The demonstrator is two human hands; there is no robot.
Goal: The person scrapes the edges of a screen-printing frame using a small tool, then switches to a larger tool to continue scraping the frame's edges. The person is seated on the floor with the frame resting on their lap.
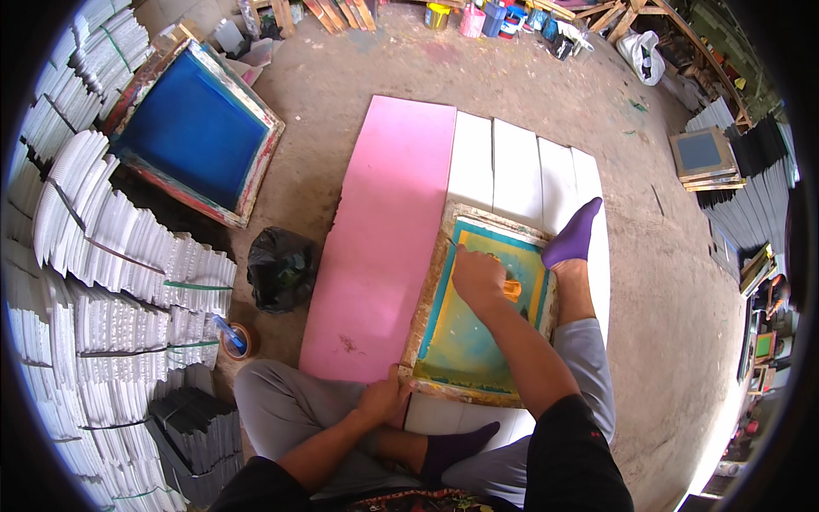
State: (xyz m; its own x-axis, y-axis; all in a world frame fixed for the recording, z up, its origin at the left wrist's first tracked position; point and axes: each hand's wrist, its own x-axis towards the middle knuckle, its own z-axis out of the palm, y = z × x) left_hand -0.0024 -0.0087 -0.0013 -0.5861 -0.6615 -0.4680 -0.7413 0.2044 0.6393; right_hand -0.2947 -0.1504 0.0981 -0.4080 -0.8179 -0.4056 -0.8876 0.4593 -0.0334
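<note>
A screen printing frame (437,286) with a wooden border lies on white sheets (516,166). Its mesh is yellow-green inside a teal edge. My right hand (479,275) is closed over an orange squeegee (512,289), pressed to the upper part of the mesh; the hand hides much of the tool. At the frame's near left corner, my left hand (384,398) grips the wooden border. My foot in a purple sock (573,235) rests along the frame's right edge.
A pink board (388,218) lies left of the frame. Beyond it are a black plastic bag (283,269), a round tub (237,340) and a large blue-mesh screen (192,128). Stacked white corrugated sheets (119,230) line the left; paint containers (473,21) stand at the back.
</note>
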